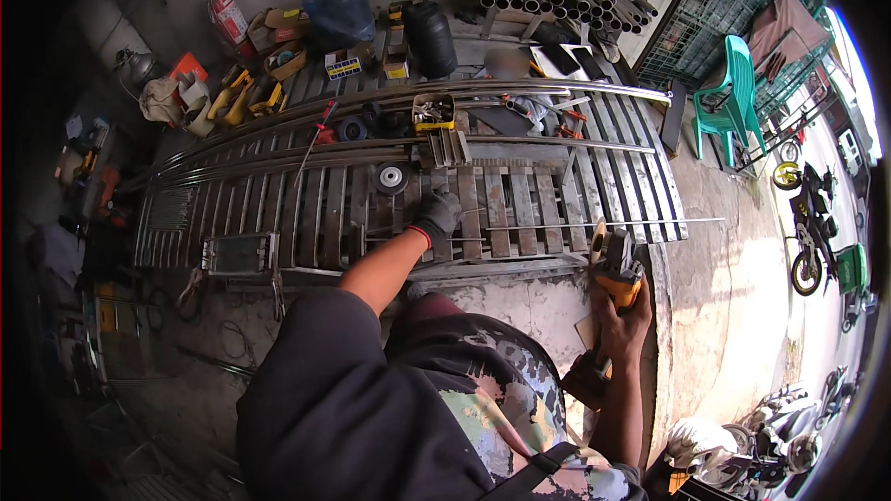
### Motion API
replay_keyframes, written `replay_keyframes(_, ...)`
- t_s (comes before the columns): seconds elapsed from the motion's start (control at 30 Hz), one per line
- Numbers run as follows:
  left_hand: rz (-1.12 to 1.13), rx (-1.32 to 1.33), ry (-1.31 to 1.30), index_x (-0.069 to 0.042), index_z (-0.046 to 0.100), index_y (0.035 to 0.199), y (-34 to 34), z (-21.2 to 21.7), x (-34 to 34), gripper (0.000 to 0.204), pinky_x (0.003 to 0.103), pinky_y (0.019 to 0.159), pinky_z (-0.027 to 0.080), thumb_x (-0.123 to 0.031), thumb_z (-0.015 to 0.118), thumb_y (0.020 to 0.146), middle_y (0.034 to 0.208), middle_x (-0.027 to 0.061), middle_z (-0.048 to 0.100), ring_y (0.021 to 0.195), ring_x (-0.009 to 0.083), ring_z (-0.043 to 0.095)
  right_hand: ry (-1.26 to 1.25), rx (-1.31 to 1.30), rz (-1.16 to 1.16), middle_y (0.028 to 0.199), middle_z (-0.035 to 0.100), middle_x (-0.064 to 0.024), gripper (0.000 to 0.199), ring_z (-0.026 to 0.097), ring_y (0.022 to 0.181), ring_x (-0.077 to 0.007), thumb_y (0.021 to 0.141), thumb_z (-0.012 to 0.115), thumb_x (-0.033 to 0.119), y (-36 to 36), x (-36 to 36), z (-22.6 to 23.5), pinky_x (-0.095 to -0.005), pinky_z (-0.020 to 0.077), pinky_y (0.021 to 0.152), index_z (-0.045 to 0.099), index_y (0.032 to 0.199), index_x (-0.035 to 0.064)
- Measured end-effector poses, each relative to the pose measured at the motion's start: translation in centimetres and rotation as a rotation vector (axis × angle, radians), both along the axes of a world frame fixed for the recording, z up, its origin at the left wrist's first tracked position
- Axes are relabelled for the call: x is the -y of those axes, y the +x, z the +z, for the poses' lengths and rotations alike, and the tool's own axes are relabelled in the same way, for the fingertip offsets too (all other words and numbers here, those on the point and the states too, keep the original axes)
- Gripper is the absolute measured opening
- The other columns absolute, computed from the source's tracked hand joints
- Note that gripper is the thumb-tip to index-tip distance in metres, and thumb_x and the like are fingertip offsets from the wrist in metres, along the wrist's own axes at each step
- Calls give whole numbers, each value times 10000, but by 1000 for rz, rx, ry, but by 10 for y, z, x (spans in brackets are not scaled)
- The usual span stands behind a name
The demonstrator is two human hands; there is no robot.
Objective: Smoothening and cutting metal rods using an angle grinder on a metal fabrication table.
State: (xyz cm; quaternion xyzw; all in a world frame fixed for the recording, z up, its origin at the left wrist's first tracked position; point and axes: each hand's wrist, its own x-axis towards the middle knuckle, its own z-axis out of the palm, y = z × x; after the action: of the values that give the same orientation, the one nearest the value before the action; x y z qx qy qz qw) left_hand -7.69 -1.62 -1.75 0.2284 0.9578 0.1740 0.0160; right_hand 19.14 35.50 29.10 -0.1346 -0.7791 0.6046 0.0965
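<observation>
Head view: right hand (627, 325) grip wraps yellow power tool (620, 286); gloved left hand (436, 214) near rod (687, 221), grip: can't tell.

Nothing reads clearly; at upper left, the red fire extinguisher (228, 18) bears pale, blurred markings; farther right, a yellow-and-white box (342, 67) carries tiny print.

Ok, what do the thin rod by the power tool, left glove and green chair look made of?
Thin rod: probably steel, bare grey with dull sheen. Glove: likely knitted fabric, matte grey, red cuff; any coating is unclear. Chair: apparently moulded plastic, smooth, evenly green.
</observation>
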Motion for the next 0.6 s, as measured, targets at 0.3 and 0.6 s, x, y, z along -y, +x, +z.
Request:
replay_keyframes(0.3,268,397,1152,-19,697,1025,99,234,29,252,347,632,554,-234,600,1116,832,18,699,683,125,668,77,-89,176,1248,701,-102,761,659,1068,-145,897,814,47,-2,-7,0,-298,554,941,453,1560,-52)
replay_keyframes(0.6,491,446,1296,-88,639,1046,252,277,100,196,307,729,557,-252,577,1134,868,-30,624,719,103,636,-155,-179,633,1370,639,-121,806,633,1189,-165,939,815,47,-53,72,-21,-326,509,1057,361,1594,-72)
